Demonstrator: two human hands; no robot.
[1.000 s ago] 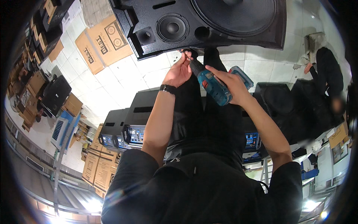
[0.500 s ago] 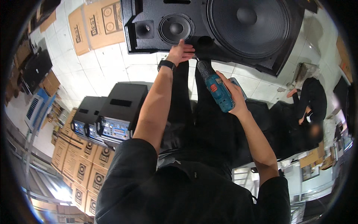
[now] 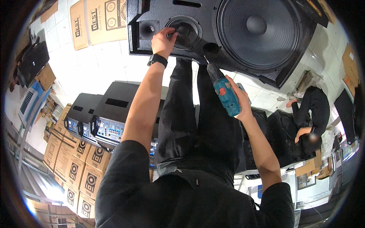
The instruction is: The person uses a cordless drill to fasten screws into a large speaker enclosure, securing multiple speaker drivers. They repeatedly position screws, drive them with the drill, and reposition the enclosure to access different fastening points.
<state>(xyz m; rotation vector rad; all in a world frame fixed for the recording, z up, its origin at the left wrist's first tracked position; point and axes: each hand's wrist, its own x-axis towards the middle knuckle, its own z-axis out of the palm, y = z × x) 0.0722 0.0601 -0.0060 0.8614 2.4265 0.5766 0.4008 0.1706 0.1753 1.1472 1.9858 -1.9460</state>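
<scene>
Apparently laid face-up for access, the black speaker cabinet lies ahead. The blue drill sits wrapped in the right hand, bit forward, freeing the left hand, whose fingers bunch over the smaller driver; whether they pinch anything is unclear.

A head-worn fisheye faces down, shirt near, speaker cabinet farther.

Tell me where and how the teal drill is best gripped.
Probably by its handle, coming from the right, where the right hand wraps and mostly hides it: the teal drill slants with its handle side facing right, while the bit points away, toward the speaker cabinet.
</scene>
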